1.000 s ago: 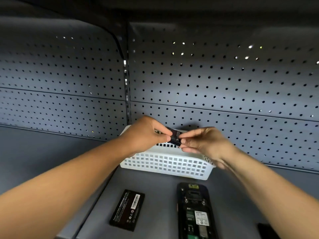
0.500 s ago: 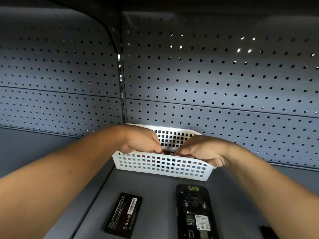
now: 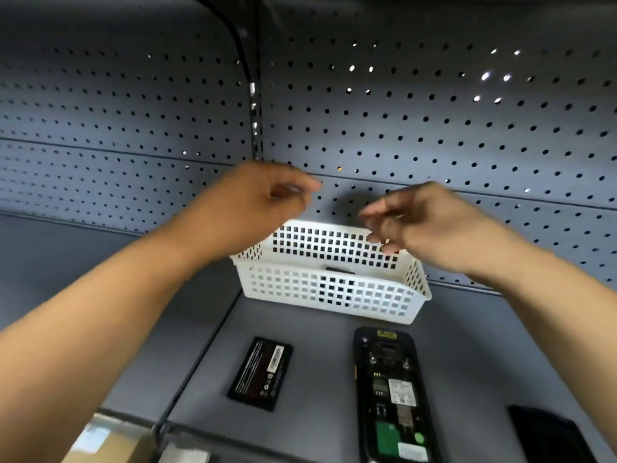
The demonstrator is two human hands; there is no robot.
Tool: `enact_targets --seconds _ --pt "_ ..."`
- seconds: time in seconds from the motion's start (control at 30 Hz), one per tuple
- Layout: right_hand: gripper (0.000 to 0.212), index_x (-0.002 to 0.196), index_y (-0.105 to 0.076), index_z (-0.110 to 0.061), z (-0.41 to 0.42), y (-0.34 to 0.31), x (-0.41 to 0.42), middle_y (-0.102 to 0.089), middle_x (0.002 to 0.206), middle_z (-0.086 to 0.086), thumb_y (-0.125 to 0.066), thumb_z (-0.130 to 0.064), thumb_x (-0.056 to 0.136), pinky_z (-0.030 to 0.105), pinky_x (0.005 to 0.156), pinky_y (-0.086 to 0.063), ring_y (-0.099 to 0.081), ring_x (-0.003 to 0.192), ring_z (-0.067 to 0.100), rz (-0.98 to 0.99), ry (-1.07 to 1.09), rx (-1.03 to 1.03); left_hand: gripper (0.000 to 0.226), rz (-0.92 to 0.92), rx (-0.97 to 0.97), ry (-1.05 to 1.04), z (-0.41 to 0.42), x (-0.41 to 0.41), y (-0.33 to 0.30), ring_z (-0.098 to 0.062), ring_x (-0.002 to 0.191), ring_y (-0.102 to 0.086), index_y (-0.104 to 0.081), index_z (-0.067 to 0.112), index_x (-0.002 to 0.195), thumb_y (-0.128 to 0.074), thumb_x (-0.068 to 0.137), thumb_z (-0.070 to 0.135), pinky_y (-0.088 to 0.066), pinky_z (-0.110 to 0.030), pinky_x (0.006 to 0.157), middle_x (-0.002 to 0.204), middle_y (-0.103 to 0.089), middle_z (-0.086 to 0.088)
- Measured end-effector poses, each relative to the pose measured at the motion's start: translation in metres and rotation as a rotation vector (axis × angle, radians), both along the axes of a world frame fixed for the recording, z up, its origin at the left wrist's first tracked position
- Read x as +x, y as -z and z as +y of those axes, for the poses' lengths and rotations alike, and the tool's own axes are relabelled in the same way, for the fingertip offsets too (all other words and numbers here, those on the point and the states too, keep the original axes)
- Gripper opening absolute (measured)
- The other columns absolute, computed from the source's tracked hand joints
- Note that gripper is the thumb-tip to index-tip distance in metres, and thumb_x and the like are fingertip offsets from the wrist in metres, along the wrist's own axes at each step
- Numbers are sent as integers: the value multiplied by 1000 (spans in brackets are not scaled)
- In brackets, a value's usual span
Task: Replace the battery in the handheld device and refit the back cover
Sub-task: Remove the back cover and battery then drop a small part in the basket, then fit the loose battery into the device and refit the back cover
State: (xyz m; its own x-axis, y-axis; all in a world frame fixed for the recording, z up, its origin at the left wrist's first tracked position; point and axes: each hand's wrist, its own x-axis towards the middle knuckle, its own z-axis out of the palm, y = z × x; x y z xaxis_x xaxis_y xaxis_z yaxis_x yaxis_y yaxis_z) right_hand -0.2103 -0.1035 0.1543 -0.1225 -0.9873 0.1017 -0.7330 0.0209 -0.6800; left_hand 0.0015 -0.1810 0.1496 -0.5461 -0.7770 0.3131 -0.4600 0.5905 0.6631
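Neither hand holds anything: both hover empty above the white perforated plastic basket [image 3: 334, 289], fingers loosely curled and parted. Farthest left, the left forearm runs diagonally up from the lower left corner, and the left hand [image 3: 257, 202] hangs over the basket's left rear corner, its fingertips pointing right, thumb and forefinger a little apart. Below it, on the grey metal shelf [image 3: 307, 429], lies the flat black rectangular battery [image 3: 260, 374] with a white label strip, its long axis running away from the viewer and leaning slightly to the right at the far end. The basket sits behind it against the grey pegboard back wall [image 3: 434, 128], and a small dark item [image 3: 339, 270] rests inside on the basket floor, too hidden by the mesh to tell what it is. Right of the battery, the black handheld device [image 3: 390, 392] lies face down with its battery bay uncovered, long axis pointing straight away toward the basket, circuit parts and white stickers showing. Above it, the right hand [image 3: 420, 222] floats over the basket's right rear rim, fingers spread and pointing left, forearm descending to the right edge. At the lower right corner lies a black ribbed back cover [image 3: 547, 436], partly cut off.
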Motion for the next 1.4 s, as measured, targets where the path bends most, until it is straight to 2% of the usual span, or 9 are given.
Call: enact_targets --seconds 0.07,0.17,0.33,0.47,0.57,0.8,1.0,1.27,1.4 --pt "11 95 -73 -27 25 -2 22 -76 83 -2 -64 -23 89 44 78 -61 -74 78 19 -63 -84 -43 19 211 9 -3 33 31 11 -4 92 -72 -74 35 105 -69 89 27 -54 -14 87 97 -77 10" --pt "25 106 -68 -40 51 21 54 -73 88 -14 -64 -47 82 31 76 -59 -69 74 7 110 -186 96 24 75 7 -30 67 67 62 -3 95 -71 -74 36 103 -72 80 39 -53 -19 88 102 -75 13" --pt "60 132 -46 -44 57 72 88 -56 128 -17 -56 -66 77 32 99 -46 -54 116 7 420 -255 207 47 -138 -5 -49 82 91 128 15 114 -56 -70 40 117 -69 75 61 -41 -13 102 125 -64 23" --pt "80 141 -33 -33 55 88 101 -43 139 -4 -50 -75 74 37 105 -40 -40 133 18 567 -232 306 57 -217 -62 -70 83 93 139 10 128 -46 -63 42 126 -74 72 58 -26 -2 106 140 -55 16" --pt "85 140 -37 -27 50 95 103 -40 137 -1 -51 -76 73 38 106 -38 -36 132 20 577 -230 308 55 -237 -138 -64 83 91 143 4 136 -40 -61 36 130 -74 78 49 -25 -10 110 140 -57 12" --pt "78 130 -43 -30 45 104 99 -54 121 -5 -73 -60 65 36 99 -45 -52 117 15 388 -200 187 50 -92 -197 -80 88 90 149 5 124 -52 -68 30 123 -82 75 34 -31 -5 106 131 -65 8" --pt "53 109 -48 -46 69 96 98 -70 88 -9 -75 -13 78 34 82 -55 -69 84 9 -366 -201 -130 40 323 -435 -173 117 73 144 -13 114 -65 -72 6 113 -84 75 2 -52 -23 96 134 -59 -12" --pt "52 104 -51 -51 97 100 88 -72 96 -8 -74 -13 78 50 84 -54 -68 91 18 -336 -211 -260 38 381 -502 -96 131 61 151 -15 108 -66 -68 11 115 -80 79 8 -52 -25 91 133 -53 -9" --pt "51 115 -58 -48 105 93 75 -68 104 -8 -75 -24 73 34 79 -57 -67 79 18 -398 -168 -335 37 372 -422 -59 132 48 137 -21 100 -68 -70 10 116 -80 80 13 -54 -28 87 132 -57 -17"
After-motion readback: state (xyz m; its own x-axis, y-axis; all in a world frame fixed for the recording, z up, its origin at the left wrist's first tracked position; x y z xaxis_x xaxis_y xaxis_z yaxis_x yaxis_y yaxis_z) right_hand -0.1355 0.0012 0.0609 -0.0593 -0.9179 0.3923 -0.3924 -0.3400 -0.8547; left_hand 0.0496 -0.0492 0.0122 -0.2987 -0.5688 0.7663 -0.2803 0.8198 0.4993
